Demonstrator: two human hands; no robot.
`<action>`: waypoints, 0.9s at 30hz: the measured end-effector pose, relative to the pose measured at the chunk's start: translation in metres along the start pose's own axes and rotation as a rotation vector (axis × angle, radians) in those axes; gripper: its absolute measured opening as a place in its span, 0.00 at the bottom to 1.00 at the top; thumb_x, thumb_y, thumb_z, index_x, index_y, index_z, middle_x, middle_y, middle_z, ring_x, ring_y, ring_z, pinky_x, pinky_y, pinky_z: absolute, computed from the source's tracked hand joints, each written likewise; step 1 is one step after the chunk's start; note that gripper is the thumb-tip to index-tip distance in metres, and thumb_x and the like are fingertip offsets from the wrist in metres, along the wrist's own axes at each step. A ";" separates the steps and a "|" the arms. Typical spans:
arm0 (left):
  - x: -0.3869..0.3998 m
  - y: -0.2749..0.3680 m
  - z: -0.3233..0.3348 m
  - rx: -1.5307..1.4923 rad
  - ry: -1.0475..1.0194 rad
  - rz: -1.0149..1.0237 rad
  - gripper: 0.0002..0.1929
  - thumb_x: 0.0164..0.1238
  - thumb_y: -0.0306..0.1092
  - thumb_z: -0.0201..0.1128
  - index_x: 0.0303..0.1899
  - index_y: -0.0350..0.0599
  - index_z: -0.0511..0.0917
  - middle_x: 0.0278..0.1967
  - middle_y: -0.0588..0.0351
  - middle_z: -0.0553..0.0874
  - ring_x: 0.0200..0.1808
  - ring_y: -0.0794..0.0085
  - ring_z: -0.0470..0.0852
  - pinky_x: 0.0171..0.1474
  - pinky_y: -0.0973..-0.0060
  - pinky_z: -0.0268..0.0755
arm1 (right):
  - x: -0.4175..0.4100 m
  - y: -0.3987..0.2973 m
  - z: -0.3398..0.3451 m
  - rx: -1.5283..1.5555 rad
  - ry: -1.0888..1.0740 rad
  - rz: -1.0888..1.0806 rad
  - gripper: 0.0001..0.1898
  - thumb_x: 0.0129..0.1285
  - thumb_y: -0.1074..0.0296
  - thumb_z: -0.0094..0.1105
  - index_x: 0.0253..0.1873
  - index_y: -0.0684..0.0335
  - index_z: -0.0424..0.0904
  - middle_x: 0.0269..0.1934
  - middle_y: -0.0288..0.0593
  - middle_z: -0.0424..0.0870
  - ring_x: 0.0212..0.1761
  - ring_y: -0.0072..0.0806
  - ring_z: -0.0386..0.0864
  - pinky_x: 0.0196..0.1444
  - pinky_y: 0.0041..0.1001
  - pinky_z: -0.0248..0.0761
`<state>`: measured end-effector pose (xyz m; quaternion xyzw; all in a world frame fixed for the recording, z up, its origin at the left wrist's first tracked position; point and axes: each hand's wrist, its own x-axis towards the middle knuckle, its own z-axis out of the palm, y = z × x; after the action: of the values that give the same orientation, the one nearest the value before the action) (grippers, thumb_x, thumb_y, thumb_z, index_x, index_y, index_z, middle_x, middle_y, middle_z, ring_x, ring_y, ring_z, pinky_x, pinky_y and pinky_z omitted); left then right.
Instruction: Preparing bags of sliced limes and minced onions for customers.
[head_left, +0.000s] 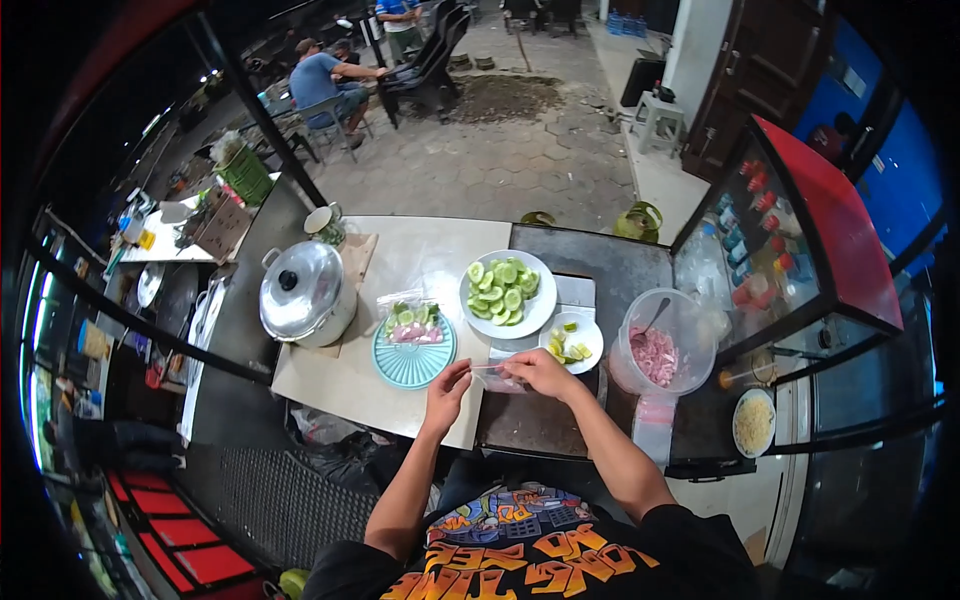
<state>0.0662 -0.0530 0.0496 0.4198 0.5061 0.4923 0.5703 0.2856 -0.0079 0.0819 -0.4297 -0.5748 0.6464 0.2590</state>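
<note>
Between my hands hangs a small clear plastic bag (501, 385), with a reddish strip along its top edge. My left hand (448, 390) pinches one end of that edge, and my right hand (541, 373) grips the other. Its contents are too blurred to tell. Just beyond my left hand, a turquoise ribbed plate (409, 364) carries filled clear bags (414, 327) of cucumber slices and something pink. A white plate of cucumber slices (504, 289) sits farther out. Close by my right hand stands a smaller white plate of cut limes (568, 349).
To the right, a clear plastic tub (694, 360) holds chopped pink pieces (656, 358) and a spoon. Beyond it are a glass display case (780, 217) and a plate of pale yellow food (753, 424). A lidded metal pot (306, 296) stands left. People sit and stand across the paving.
</note>
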 end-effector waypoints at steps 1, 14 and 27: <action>0.002 0.003 0.001 -0.017 -0.019 0.019 0.13 0.66 0.27 0.59 0.51 0.38 0.76 0.46 0.56 0.82 0.48 0.74 0.79 0.54 0.78 0.69 | 0.003 -0.001 0.000 -0.005 -0.018 -0.004 0.12 0.66 0.65 0.53 0.47 0.65 0.82 0.36 0.34 0.84 0.33 0.15 0.74 0.38 0.19 0.68; 0.035 0.002 -0.034 -0.019 -0.055 -0.316 0.10 0.70 0.36 0.56 0.46 0.41 0.76 0.37 0.52 0.83 0.33 0.70 0.84 0.30 0.75 0.77 | 0.033 0.033 0.046 0.553 0.298 0.307 0.16 0.66 0.61 0.55 0.51 0.65 0.78 0.41 0.47 0.82 0.35 0.28 0.81 0.35 0.24 0.75; 0.058 -0.022 -0.025 0.287 -0.014 0.014 0.13 0.66 0.34 0.61 0.44 0.34 0.81 0.28 0.56 0.85 0.29 0.81 0.80 0.33 0.83 0.72 | 0.046 0.060 0.063 0.059 0.615 0.063 0.13 0.64 0.64 0.59 0.49 0.66 0.81 0.34 0.36 0.84 0.33 0.16 0.77 0.36 0.18 0.72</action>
<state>0.0442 -0.0002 0.0152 0.5041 0.5646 0.4157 0.5044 0.2184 -0.0148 0.0098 -0.6151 -0.4371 0.5099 0.4131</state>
